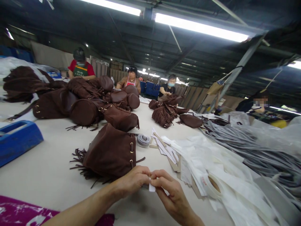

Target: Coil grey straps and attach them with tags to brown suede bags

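A small white strip (152, 188), perhaps tape or paper, is pinched between my two hands above the table. My left hand (135, 180) closes on its left side, fingertips together. From the right, my right hand (170, 191) meets it, thumb and fingers closed on the same strip. Just beyond my left hand lies a dark brown fringed drawstring bag (109, 150) on its side, its gold-rimmed eyelets facing right. A grey rolled strap (143, 140) rests behind the bag's eyelet end.
Brown bags (86, 111) are heaped across the table's far left. A blue tape dispenser (20, 141) stands at left, purple cloth (25, 213) at front left. To the right are a tape roll (213, 185), white sheets, card strips (164, 147) and grey straps (246, 147). Several people work beyond.
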{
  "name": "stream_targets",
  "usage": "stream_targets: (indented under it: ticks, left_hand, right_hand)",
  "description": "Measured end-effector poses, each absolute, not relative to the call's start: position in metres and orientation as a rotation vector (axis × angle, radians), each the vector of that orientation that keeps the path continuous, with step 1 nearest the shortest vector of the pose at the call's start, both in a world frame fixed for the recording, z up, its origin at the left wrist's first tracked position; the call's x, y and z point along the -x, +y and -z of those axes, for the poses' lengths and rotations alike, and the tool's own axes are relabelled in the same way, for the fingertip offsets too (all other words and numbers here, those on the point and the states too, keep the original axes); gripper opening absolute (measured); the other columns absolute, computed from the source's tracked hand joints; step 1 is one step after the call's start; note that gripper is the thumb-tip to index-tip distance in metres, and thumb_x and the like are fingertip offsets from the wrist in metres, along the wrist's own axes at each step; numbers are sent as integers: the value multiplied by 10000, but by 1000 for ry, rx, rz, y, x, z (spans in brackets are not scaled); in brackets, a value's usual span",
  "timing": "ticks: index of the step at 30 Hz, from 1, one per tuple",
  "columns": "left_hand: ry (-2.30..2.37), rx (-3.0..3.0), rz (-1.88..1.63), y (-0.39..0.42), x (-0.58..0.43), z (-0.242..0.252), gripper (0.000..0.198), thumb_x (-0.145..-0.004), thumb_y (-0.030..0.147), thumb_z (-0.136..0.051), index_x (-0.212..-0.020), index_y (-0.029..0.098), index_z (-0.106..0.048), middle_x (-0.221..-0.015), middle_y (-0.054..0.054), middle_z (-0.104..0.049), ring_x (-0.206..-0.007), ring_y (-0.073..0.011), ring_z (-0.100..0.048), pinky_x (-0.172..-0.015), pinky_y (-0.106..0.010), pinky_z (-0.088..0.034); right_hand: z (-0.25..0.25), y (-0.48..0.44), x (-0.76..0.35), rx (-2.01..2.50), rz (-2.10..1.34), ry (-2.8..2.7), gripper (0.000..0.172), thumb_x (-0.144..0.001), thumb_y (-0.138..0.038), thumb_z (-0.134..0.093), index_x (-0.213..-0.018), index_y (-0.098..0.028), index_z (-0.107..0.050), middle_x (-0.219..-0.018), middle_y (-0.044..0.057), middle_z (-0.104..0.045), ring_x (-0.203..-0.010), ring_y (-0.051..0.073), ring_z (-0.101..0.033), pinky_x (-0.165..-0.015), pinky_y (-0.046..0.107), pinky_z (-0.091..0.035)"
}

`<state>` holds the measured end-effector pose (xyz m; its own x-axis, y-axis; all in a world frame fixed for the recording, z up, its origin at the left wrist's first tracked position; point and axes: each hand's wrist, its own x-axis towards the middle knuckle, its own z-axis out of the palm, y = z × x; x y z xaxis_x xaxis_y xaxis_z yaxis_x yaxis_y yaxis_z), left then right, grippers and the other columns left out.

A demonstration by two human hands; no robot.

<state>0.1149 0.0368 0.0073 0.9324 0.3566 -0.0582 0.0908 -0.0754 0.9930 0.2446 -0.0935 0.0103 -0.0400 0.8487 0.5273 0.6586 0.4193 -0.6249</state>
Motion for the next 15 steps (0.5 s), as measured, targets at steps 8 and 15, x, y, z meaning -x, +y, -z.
stream_targets:
  ticks: [8, 15]
  left_hand:
    - [361, -1526, -216, 35, -111, -18, 177, -599, 334, -518, -649, 166, -538, -659, 14, -444, -686, -149, -397, -636, -262, -307]
    - [251, -1517, -189, 36, -110, -18, 252, -694, 398, -626, -721, 156, -557, -724, 22, -446, -715, -138, -389, -660, -238, -316]
  right_hand:
    - [-12, -102, -244, 1315, -180, -1859, 180, -893, -149, -531, -1047, -221, -592, -1087, 89, -575, -1039, 194, -575, -916, 284, -477]
    - [-8, -106, -248, 1397, -29, -1839, 192, -864, -111, -561, -1003, -228, -623, -1109, 87, -581, -1025, 186, -582, -882, 284, -499]
